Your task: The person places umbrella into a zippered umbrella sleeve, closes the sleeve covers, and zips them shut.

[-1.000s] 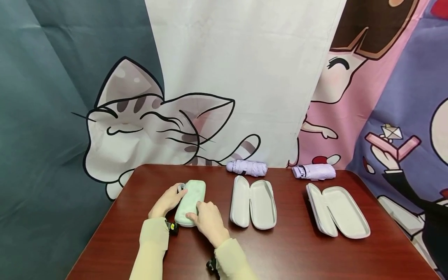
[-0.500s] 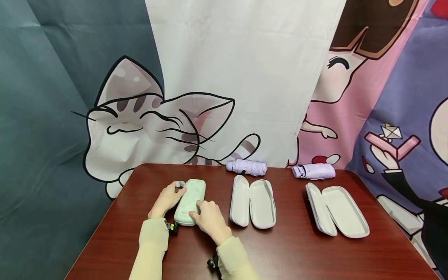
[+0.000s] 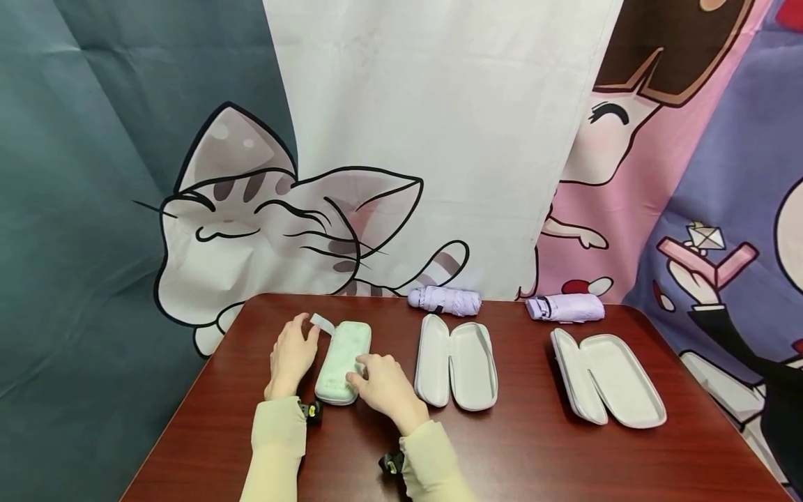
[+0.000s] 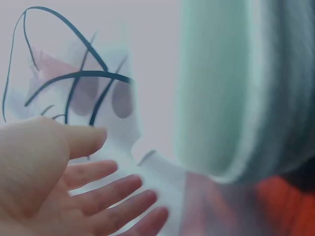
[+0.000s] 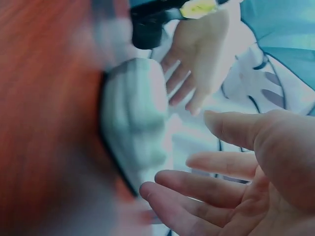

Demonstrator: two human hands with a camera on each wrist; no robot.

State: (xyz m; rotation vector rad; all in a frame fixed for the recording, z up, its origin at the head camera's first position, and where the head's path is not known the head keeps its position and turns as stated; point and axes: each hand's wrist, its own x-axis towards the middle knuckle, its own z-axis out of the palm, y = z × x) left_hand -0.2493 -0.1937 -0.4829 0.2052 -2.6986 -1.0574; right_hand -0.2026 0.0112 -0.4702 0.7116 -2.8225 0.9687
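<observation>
A closed light green hard case (image 3: 341, 366) lies lengthwise on the table at left, its pale strap (image 3: 323, 323) sticking out at the far left corner. Just left of the case is my left hand (image 3: 293, 354), fingers spread and holding nothing; the left wrist view also shows this hand (image 4: 93, 182) apart from the case (image 4: 211, 98). My right hand (image 3: 385, 392) is at the case's right side, thumb and fingertips overlapping its edge in the head view. In the right wrist view the right hand's fingers (image 5: 197, 189) are extended, with nothing gripped.
On the brown table (image 3: 514, 460) an open white case (image 3: 474, 366) stands right of the right hand. Another open white case (image 3: 621, 383) is farther right. Two folded lilac umbrellas (image 3: 453, 302) lie along the back edge, before a cartoon-printed curtain (image 3: 439, 104).
My left hand has let go of the strap and drawn back to the left of the case. The right hand has shifted slightly right, its thumb moving off the case's top toward the edge.
</observation>
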